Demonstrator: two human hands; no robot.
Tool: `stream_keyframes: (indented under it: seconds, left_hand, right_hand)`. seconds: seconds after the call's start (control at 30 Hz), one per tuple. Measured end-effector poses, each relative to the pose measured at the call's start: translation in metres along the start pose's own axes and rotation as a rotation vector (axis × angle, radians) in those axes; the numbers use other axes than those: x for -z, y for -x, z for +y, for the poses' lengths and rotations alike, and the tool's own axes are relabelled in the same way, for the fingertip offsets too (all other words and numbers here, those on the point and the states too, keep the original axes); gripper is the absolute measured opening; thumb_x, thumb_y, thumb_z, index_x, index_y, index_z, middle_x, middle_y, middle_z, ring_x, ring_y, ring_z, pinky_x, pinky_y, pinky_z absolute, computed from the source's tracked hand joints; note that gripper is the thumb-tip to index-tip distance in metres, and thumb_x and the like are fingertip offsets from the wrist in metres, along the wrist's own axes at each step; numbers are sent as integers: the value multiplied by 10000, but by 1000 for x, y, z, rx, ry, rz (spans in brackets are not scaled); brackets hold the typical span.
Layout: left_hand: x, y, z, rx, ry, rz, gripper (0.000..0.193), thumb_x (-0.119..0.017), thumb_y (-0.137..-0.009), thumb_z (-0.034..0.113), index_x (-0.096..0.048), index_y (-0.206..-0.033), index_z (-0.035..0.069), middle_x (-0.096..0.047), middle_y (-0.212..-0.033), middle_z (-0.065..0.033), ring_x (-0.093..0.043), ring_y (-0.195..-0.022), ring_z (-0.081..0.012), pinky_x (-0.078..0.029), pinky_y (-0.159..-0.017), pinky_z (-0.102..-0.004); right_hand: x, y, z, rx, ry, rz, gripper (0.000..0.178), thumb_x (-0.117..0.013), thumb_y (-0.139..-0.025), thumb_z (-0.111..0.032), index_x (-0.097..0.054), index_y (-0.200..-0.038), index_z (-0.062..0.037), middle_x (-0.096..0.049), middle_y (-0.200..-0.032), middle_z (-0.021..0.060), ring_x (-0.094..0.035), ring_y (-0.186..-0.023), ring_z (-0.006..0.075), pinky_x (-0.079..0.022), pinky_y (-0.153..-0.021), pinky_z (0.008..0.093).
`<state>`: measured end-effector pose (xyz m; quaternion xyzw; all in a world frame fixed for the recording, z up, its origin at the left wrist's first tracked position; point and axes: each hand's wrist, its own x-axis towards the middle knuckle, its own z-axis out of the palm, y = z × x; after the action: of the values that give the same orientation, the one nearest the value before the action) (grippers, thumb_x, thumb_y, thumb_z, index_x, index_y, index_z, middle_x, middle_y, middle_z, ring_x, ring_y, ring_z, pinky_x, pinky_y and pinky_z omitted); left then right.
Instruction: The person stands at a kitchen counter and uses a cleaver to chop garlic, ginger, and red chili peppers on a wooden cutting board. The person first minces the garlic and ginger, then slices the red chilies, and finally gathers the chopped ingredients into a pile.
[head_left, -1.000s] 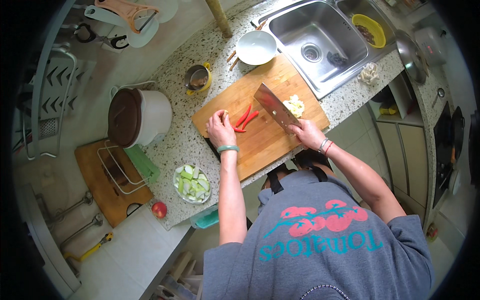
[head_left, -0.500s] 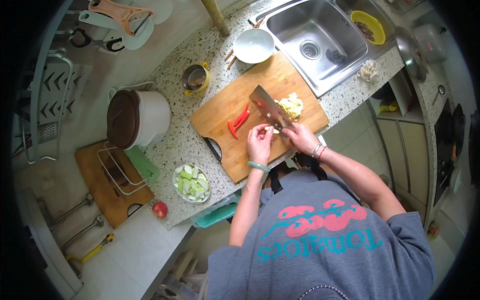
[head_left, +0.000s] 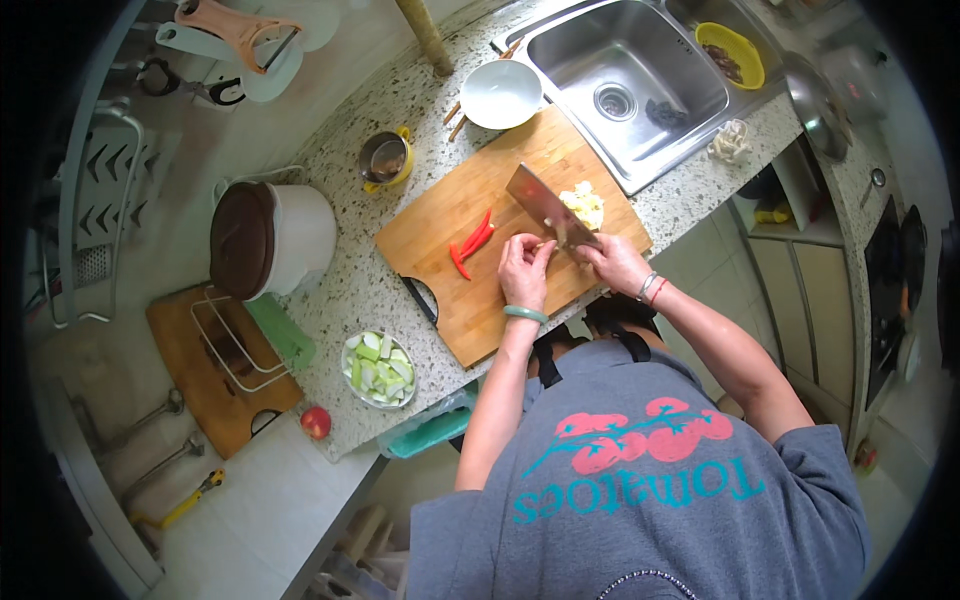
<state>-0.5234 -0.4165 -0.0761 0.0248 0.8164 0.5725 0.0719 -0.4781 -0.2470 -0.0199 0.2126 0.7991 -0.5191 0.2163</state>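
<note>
My right hand (head_left: 617, 266) grips a cleaver (head_left: 545, 207) by its handle, the wide blade standing over a wooden cutting board (head_left: 555, 140). Close to the blade's lower left side, my left hand (head_left: 524, 275) has its fingertips pinched on a small pale piece, mostly hidden and too small to identify. Just right of the blade lies a heap of chopped pale yellow bits (head_left: 584, 205), partly covered by it. Red chilies (head_left: 478, 238) rest on the board to the left of my left hand.
A white bowl (head_left: 501, 94) stands beyond the board beside the sink (head_left: 630, 150). Left of the board are a yellow cup (head_left: 386, 160), a bowl of cut green vegetable (head_left: 379, 370) and a cooker (head_left: 300, 240). An apple (head_left: 316, 422) sits near the counter edge.
My left fingers have moved up slightly against the blade, and the pale piece shows less. The cleaver has shifted a little and turned, covering part of the chopped heap. The view moved slightly.
</note>
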Motion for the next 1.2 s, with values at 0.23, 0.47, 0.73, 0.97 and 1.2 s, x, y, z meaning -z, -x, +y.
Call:
stream_keyframes:
  seconds: [0.23, 0.47, 0.73, 0.97, 1.2]
  left_hand:
    - [2, 8, -7, -98, -47, 22, 204, -727, -850, 43, -683, -1048, 15, -610, -970, -64, -615, -749, -124, -527, -674, -264]
    - [-9, 12, -16, -199, -21, 178, 117, -743, -823, 10, -626, -813, 13, -580, -919, -67, -588, -804, -162, -511, -682, -279]
    - [-10, 11, -14, -211, -15, 193, 136, -747, -803, -1, -612, -786, 8, -589, -903, -95, -591, -806, -204, -499, -702, -303]
    - [-10, 11, -18, -217, 12, 183, 136, -744, -798, -10, -610, -779, 7, -603, -904, -96, -600, -829, -215, -496, -741, -314]
    - [-9, 12, -19, -228, -1, 170, 123, -724, -799, -31, -607, -784, 5, -612, -907, -95, -603, -838, -212, -500, -762, -313]
  right_hand:
    - [-2, 4, 3, 246, 236, 128, 208, -589, -941, -195, -665, -987, -8, -641, -820, 270, -644, -790, 428, -515, -686, 476]
    - [-13, 11, 17, 324, 365, 134, 154, -591, -936, -176, -622, -964, -29, -616, -749, 243, -616, -730, 434, -480, -632, 499]
    - [4, 25, -4, 327, 316, 100, 190, -584, -946, -184, -593, -888, -3, -586, -709, 250, -597, -702, 448, -455, -596, 505]
    - [7, 20, -8, 266, 355, 34, 222, -589, -944, -189, -597, -860, 16, -585, -726, 271, -595, -721, 462, -464, -604, 501]
    - [0, -1, -17, 264, 383, 2, 216, -590, -937, -184, -628, -890, 23, -616, -758, 276, -616, -753, 460, -485, -639, 508]
